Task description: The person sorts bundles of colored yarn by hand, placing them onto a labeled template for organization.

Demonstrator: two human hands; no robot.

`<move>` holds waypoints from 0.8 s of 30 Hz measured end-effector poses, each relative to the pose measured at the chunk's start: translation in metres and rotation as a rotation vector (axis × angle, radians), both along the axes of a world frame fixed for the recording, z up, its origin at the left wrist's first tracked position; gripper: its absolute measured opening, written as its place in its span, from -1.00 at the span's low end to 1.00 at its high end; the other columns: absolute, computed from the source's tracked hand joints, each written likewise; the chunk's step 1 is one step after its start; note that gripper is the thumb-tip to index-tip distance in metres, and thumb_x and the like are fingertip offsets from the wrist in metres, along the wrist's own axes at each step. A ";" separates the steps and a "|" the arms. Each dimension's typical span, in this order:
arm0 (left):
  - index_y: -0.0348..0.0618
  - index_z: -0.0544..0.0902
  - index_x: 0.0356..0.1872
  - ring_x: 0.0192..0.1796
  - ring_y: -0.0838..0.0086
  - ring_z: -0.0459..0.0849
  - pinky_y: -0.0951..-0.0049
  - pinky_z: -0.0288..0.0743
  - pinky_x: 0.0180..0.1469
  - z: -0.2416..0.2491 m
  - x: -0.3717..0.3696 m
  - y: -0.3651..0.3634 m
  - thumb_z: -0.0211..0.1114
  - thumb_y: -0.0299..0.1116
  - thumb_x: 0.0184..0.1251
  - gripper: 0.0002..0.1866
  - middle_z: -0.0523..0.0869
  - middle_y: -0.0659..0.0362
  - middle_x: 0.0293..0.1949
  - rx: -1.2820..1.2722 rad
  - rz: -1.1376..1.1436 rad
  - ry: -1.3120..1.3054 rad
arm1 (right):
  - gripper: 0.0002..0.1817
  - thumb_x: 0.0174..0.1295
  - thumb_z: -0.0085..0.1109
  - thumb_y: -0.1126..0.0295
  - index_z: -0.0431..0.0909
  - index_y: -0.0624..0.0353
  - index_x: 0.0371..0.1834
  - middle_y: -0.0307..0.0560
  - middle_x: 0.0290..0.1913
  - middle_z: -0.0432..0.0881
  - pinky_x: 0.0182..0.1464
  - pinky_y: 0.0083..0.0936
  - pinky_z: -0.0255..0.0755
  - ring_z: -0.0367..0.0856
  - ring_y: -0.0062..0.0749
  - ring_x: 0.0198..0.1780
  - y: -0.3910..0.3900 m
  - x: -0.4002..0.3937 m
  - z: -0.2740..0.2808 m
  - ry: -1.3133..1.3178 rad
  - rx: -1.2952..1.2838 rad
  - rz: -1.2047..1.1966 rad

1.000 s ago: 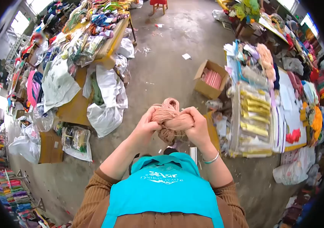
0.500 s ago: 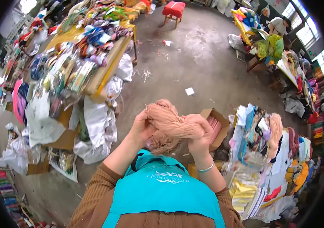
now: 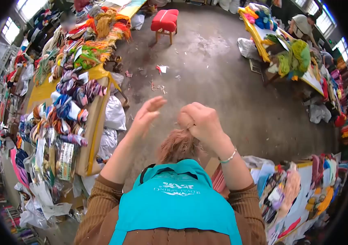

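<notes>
- Luckily, the right hand (image 3: 201, 122) was shut tight on the yarn bundle (image 3: 179, 146) — it hung just below the fist.
- The left hand (image 3: 148, 113) was open and empty beside it, so loose strands could have slipped out and tangled.

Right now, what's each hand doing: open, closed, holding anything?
Left hand: open, fingers spread, holding nothing.
Right hand: closed in a fist on the pinkish-tan yarn skein, which hangs below it.

Pink yarn skein (image 3: 179, 145) mostly hidden behind right hand (image 3: 201, 122) and turquoise apron (image 3: 176, 200); left hand (image 3: 147, 114) motion-blurred. Far person (image 3: 302, 25) at green yarn table (image 3: 259, 32) partly cut off, too small to read
</notes>
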State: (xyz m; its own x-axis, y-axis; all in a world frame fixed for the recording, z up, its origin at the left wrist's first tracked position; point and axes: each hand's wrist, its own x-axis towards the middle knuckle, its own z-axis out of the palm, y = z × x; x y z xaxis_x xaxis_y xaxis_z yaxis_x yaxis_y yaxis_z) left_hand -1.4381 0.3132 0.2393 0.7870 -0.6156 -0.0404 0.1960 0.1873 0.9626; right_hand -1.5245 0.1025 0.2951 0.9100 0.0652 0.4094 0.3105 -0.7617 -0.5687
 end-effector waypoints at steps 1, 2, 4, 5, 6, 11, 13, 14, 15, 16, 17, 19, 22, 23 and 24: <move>-0.21 0.29 0.39 0.38 0.38 0.35 0.34 0.14 0.38 0.004 0.021 -0.013 0.15 -0.31 0.27 -0.36 0.39 0.08 0.36 0.002 -0.080 -0.008 | -0.81 -0.04 0.27 0.54 0.59 0.15 -0.30 0.00 -0.31 0.63 -0.27 -0.33 0.53 0.62 -0.05 -0.31 -0.014 0.033 0.004 0.006 0.005 0.011; -0.24 0.26 0.41 0.39 0.36 0.35 0.32 0.17 0.38 0.005 0.041 -0.027 0.16 -0.28 0.32 -0.36 0.36 0.05 0.39 -0.003 -0.128 -0.042 | -0.81 -0.03 0.27 0.53 0.59 0.16 -0.29 0.00 -0.30 0.64 -0.26 -0.32 0.53 0.63 -0.05 -0.30 -0.026 0.065 0.008 0.028 0.030 0.047; -0.24 0.23 0.42 0.40 0.40 0.33 0.34 0.20 0.40 0.014 0.077 -0.054 0.13 -0.43 0.35 -0.39 0.42 0.02 0.33 -0.114 -0.118 0.049 | -0.81 -0.02 0.26 0.53 0.59 0.16 -0.28 -0.01 -0.30 0.65 -0.26 -0.31 0.54 0.64 -0.05 -0.29 -0.042 0.127 0.009 0.066 0.055 0.115; -0.27 0.26 0.39 0.30 0.41 0.44 0.36 0.35 0.30 0.016 0.101 -0.066 0.19 -0.40 0.33 -0.39 0.49 0.02 0.24 -0.134 -0.081 -0.017 | -0.78 -0.04 0.26 0.55 0.59 0.15 -0.26 -0.02 -0.29 0.65 -0.25 -0.31 0.55 0.65 -0.05 -0.28 -0.049 0.158 0.005 0.150 0.054 0.188; -0.27 0.26 0.39 0.30 0.41 0.44 0.36 0.35 0.30 0.015 0.126 -0.073 0.19 -0.40 0.33 -0.39 0.49 0.02 0.24 -0.136 -0.056 -0.009 | -0.74 -0.06 0.27 0.56 0.59 0.13 -0.24 -0.02 -0.28 0.66 -0.24 -0.31 0.55 0.65 -0.04 -0.27 -0.055 0.188 0.001 0.234 0.052 0.258; -0.34 0.48 0.14 -0.07 0.48 0.62 0.46 0.51 0.00 0.004 0.268 -0.104 0.28 -0.17 0.29 -0.48 0.65 0.11 -0.08 -0.033 -0.205 0.170 | -0.68 -0.09 0.25 0.61 0.60 0.11 -0.20 -0.03 -0.25 0.66 -0.23 -0.34 0.56 0.66 -0.04 -0.25 -0.084 0.340 0.010 0.219 0.039 0.357; -0.36 0.63 -0.12 -0.31 0.50 0.67 0.55 0.50 -0.23 0.003 0.324 -0.115 0.27 0.04 0.29 -0.46 0.71 0.12 -0.28 0.005 -0.202 0.236 | -0.73 -0.06 0.29 0.47 0.58 0.07 -0.22 -0.08 -0.25 0.67 -0.19 -0.31 0.52 0.65 -0.08 -0.20 -0.100 0.396 0.016 0.283 0.041 0.323; -0.36 0.63 -0.12 -0.31 0.50 0.67 0.55 0.50 -0.23 -0.002 0.358 -0.120 0.27 0.04 0.29 -0.46 0.71 0.12 -0.28 -0.001 -0.208 0.226 | -0.73 -0.06 0.29 0.47 0.58 0.07 -0.22 -0.08 -0.25 0.67 -0.19 -0.31 0.52 0.65 -0.08 -0.20 -0.108 0.426 0.015 0.275 0.033 0.317; -0.37 0.62 -0.11 -0.34 0.49 0.68 0.55 0.51 -0.28 -0.011 0.389 -0.126 0.27 0.05 0.28 -0.45 0.72 0.10 -0.30 -0.052 -0.294 0.285 | -0.70 -0.09 0.26 0.55 0.59 0.12 -0.21 -0.05 -0.25 0.67 -0.18 -0.36 0.54 0.67 -0.12 -0.20 -0.117 0.454 0.010 0.230 0.042 0.304; -0.38 0.61 -0.10 -0.38 0.48 0.69 0.54 0.52 -0.32 -0.016 0.417 -0.132 0.27 0.06 0.28 -0.43 0.72 0.08 -0.31 -0.105 -0.369 0.346 | -0.66 -0.12 0.24 0.63 0.60 0.16 -0.19 -0.03 -0.25 0.67 -0.18 -0.41 0.56 0.68 -0.15 -0.21 -0.125 0.482 0.004 0.190 0.051 0.305; -0.41 0.60 -0.08 -0.47 0.42 0.70 0.51 0.54 -0.39 0.002 0.436 -0.142 0.27 0.11 0.27 -0.38 0.72 0.04 -0.43 -0.159 -0.337 0.406 | -0.66 -0.12 0.24 0.63 0.60 0.16 -0.19 -0.03 -0.25 0.67 -0.18 -0.41 0.56 0.68 -0.15 -0.21 -0.132 0.509 0.000 0.190 0.047 0.314; -0.40 0.55 0.04 -0.49 0.37 0.71 0.44 0.59 -0.37 -0.001 0.480 -0.153 0.28 0.13 0.27 -0.33 0.70 0.01 -0.52 -0.274 -0.431 0.601 | -0.59 -0.09 0.22 0.65 0.57 0.21 -0.07 -0.06 -0.12 0.68 -0.06 -0.46 0.54 0.68 -0.28 -0.09 -0.146 0.554 -0.007 0.253 0.191 0.281; -0.42 0.54 0.09 -0.58 0.31 0.66 0.35 0.61 -0.36 0.032 0.543 -0.176 0.20 0.07 0.33 -0.35 0.65 0.03 -0.63 -0.239 -0.376 0.543 | -0.51 -0.05 0.17 0.64 0.52 0.23 0.06 -0.10 0.04 0.62 0.13 -0.42 0.48 0.61 -0.35 0.09 -0.169 0.619 -0.012 0.351 0.647 0.330; -0.38 0.48 0.19 -0.40 0.33 0.72 0.36 0.62 -0.22 0.040 0.565 -0.178 0.20 0.04 0.34 -0.35 0.71 0.01 -0.44 -0.263 -0.333 0.525 | -0.50 -0.01 0.08 0.64 0.48 0.28 0.11 -0.11 0.14 0.55 0.28 -0.33 0.37 0.49 -0.36 0.24 -0.182 0.641 -0.011 0.440 0.751 0.311; -0.36 0.43 0.23 -0.17 0.33 0.68 0.31 0.56 -0.03 0.040 0.590 -0.181 0.18 -0.03 0.38 -0.39 0.63 -0.03 -0.13 -0.348 -0.278 0.475 | -0.50 -0.02 0.06 0.62 0.48 0.28 0.10 -0.09 0.13 0.55 0.29 -0.31 0.36 0.47 -0.34 0.26 -0.190 0.661 -0.016 0.380 0.878 0.265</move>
State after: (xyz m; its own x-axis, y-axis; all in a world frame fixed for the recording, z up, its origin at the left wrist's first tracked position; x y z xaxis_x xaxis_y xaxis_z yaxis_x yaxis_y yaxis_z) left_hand -0.8483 0.1324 0.2793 0.5422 -0.8335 -0.1064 0.6713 0.3536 0.6514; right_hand -0.8635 -0.0874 0.2793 0.9907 0.0986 0.0937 0.0897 0.0446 -0.9950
